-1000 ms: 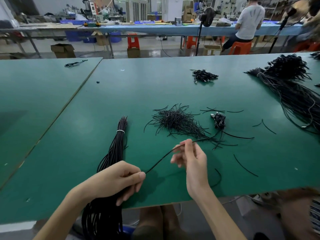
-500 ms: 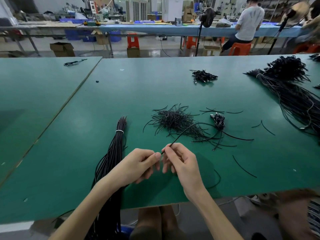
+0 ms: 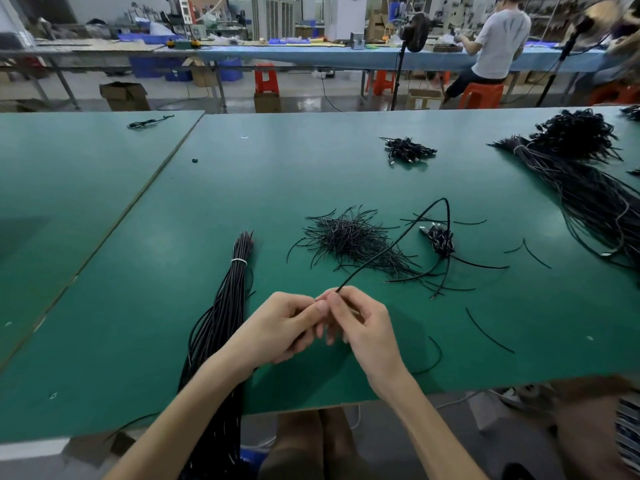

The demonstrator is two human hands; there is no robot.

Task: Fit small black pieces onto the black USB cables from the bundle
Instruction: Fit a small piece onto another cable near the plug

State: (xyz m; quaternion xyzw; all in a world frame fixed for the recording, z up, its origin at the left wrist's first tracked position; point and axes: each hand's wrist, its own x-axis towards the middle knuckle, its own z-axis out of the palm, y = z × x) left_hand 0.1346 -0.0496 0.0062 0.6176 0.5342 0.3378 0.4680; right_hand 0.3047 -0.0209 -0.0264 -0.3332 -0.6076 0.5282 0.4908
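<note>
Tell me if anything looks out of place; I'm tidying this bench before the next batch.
Mostly loose strays: short black pieces lie apart from the pile, one near the front edge, two to the right. A small black bit sits alone by the table seam. The tied bundle overhangs the front edge.

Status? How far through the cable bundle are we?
Early, it seems. Done: probably the few cables lying by the loose pile of short pieces; I cannot confirm fittings on them. In hand: left hand and right hand pinch one cable by its end; fingers hide any piece. Left: the tied bundle, thick.
</note>
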